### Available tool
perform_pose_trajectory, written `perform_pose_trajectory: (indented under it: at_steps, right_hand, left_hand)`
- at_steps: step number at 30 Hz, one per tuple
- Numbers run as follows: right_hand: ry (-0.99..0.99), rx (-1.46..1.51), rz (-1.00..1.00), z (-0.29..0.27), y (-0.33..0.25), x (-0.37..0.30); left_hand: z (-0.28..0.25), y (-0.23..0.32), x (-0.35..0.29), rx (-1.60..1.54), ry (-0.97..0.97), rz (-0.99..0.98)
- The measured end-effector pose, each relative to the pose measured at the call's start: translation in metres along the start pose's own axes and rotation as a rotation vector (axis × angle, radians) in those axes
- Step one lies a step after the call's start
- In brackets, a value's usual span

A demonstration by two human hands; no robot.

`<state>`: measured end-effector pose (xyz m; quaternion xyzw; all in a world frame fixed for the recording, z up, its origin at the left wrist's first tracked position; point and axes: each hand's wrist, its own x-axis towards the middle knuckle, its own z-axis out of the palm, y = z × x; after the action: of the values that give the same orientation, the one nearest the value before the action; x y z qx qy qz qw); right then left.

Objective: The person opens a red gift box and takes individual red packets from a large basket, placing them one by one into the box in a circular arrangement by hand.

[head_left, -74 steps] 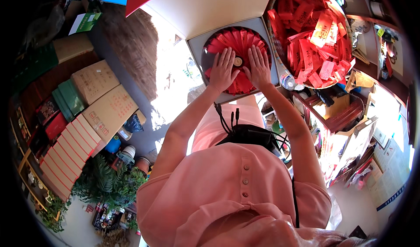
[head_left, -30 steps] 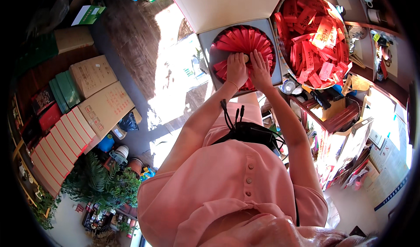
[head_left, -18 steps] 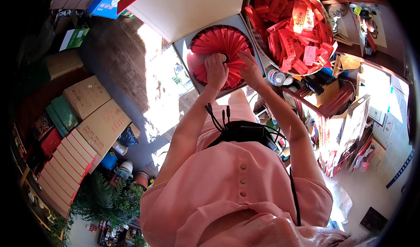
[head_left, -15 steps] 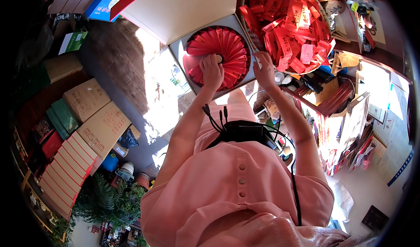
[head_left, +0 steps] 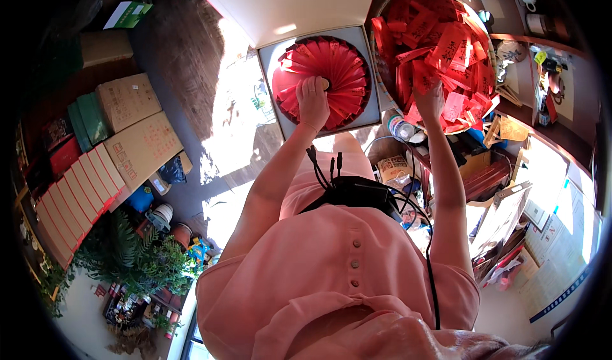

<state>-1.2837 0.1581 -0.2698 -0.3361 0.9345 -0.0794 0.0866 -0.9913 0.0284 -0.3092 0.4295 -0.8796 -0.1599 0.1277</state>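
Note:
My left hand (head_left: 313, 103) lies on a ring of red paper packets (head_left: 341, 102), its fingers flat over them. Fanned out in a circle, the packets fill a square box (head_left: 265, 60) with a pale inner rim. A small round tan piece (head_left: 326, 84) shows at the ring's middle, beside my left fingertips. Over the near edge of a round basket (head_left: 377, 66), my right hand (head_left: 430, 102) is closed on a red packet (head_left: 423, 76) with dark markings. Part of its fingertips is hidden. Many loose red packets (head_left: 454, 47) are heaped in this basket.
The box's raised cream lid (head_left: 299, 6) stands behind it. Cardboard cartons (head_left: 143, 146) and leafy plants (head_left: 140, 251) line the left. A clear jar (head_left: 400, 128) sits below the basket, and a cluttered wooden shelf (head_left: 542, 41) is at right. Black cables (head_left: 414, 213) hang at my waist.
My right hand has moved from the box's right edge into the basket and closed on a packet. My left hand stays on the ring. The view has shifted slightly.

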Motion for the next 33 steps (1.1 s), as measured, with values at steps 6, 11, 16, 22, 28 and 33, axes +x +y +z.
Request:
perform_pose_trajectory:
  at_steps: [6,11,16,22,28,33]
  right_hand:
    - [0.074,0.17,-0.325,-0.032,-0.011,-0.025]
    - [-0.323,0.869,-0.264,-0.072,-0.093,-0.031]
    - [-0.474,1.126,-0.389,-0.034,-0.184,-0.011]
    - [-0.412,1.142,-0.215,0.05,-0.258,-0.039]
    - [-0.293,0.851,-0.354,0.079,-0.262,-0.059]
    - [-0.373,0.599,-0.578,0.068,-0.241,-0.037]
  left_hand:
    - [0.002,0.006,-0.004,-0.053,0.057,-0.066]
    - [0.003,0.009,-0.007,-0.09,0.066,-0.104]
    - [0.009,0.011,-0.007,-0.066,0.109,-0.088]
    - [0.017,0.01,-0.009,-0.053,0.165,-0.105]
    - [0.016,0.013,-0.009,-0.638,0.11,-0.264]
    - [0.034,0.005,-0.013,-0.074,0.105,-0.097]
